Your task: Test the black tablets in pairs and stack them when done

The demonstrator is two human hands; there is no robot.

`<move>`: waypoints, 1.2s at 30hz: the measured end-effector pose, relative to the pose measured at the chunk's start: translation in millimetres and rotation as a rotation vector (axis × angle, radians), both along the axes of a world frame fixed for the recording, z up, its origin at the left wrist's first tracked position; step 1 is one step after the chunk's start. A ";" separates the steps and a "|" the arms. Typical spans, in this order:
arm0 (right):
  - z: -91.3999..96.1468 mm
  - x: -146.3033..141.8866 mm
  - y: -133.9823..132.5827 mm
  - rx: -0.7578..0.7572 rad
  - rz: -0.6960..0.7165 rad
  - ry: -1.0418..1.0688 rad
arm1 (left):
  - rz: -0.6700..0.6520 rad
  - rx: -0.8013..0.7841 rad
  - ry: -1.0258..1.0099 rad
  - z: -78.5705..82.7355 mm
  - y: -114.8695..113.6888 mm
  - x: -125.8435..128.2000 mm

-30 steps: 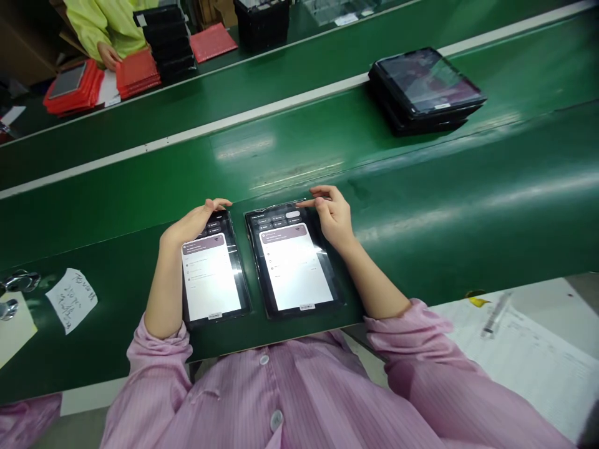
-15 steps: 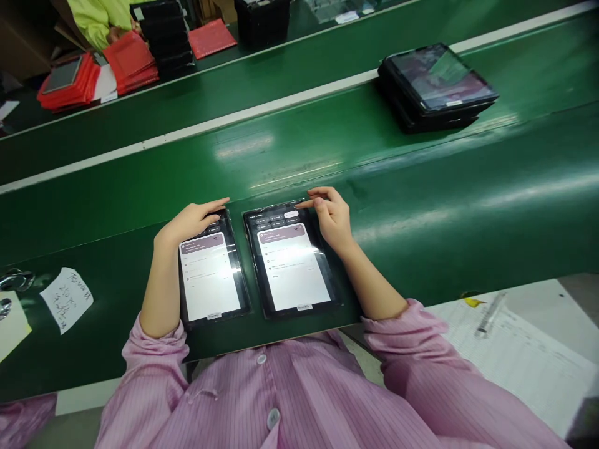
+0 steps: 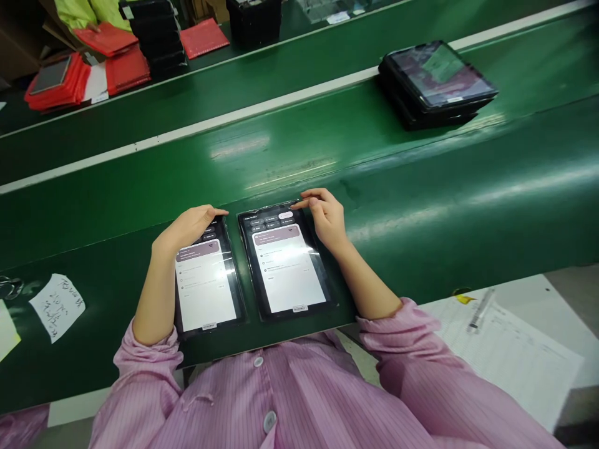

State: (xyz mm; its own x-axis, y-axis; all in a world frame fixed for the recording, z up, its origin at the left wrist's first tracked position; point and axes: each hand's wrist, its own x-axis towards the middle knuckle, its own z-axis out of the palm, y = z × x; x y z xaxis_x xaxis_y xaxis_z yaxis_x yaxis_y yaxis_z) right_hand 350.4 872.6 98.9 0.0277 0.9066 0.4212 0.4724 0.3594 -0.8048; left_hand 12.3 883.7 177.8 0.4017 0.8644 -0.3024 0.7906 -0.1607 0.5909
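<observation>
Two tablets with lit screens lie side by side on the green work surface in front of me. Over the top of the left tablet (image 3: 206,290) rests my left hand (image 3: 194,226), its fingers stretched out along the upper edge and hiding part of the screen. At the upper right corner of the right tablet (image 3: 287,268) is my right hand (image 3: 326,218), index finger extended over the screen near a bright button. Neither hand grasps anything. Both screens show a menu panel with dark buttons above a white area.
A stack of tablets (image 3: 437,81) stands on the green belt at the far right. A handwritten note (image 3: 58,307) lies at left; printed sheets (image 3: 510,355) lie at lower right. Across the belt, a co-worker's yellow sleeve (image 3: 88,12) shows beside red pouches (image 3: 127,68) and stacked black devices (image 3: 154,37).
My left fingers have come closer together and moved slightly down, and the left tablet sits slightly lower in view. My right hand stays near the same corner. The co-worker has lifted a red pouch.
</observation>
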 end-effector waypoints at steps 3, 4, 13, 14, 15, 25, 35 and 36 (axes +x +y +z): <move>0.3 0.3 -0.2 -0.004 0.006 0.001 | -0.002 -0.006 0.007 -0.6 1.5 -1.1; 0.3 0.4 -0.3 -0.004 0.006 0.000 | -0.022 0.004 0.018 -0.9 2.4 -2.0; -0.1 0.0 -0.6 -0.001 0.006 0.011 | -0.067 0.019 0.061 1.1 5.3 0.4; -0.3 0.2 -0.4 0.005 0.008 0.013 | -0.050 0.029 0.065 1.6 4.6 2.6; -0.5 0.4 -0.2 0.011 0.010 0.014 | -0.042 0.047 0.082 1.7 4.1 4.7; -4.7 1.9 3.0 -0.012 0.002 -0.019 | -0.086 0.157 0.012 0.0 3.8 6.5; -17.3 6.0 9.2 -0.301 -0.114 -0.089 | -0.170 0.103 0.104 -1.8 0.7 9.0; -17.5 5.0 9.0 -0.311 -0.104 -0.056 | -0.180 0.088 0.087 -1.1 -0.3 9.6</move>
State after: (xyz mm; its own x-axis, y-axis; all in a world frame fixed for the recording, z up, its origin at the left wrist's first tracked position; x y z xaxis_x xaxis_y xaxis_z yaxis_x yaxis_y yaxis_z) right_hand 355.4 881.6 81.5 0.1119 0.9854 0.1281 0.5402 0.0479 -0.8402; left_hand 21.9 883.4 176.6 0.5276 0.8056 -0.2696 0.7920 -0.3518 0.4989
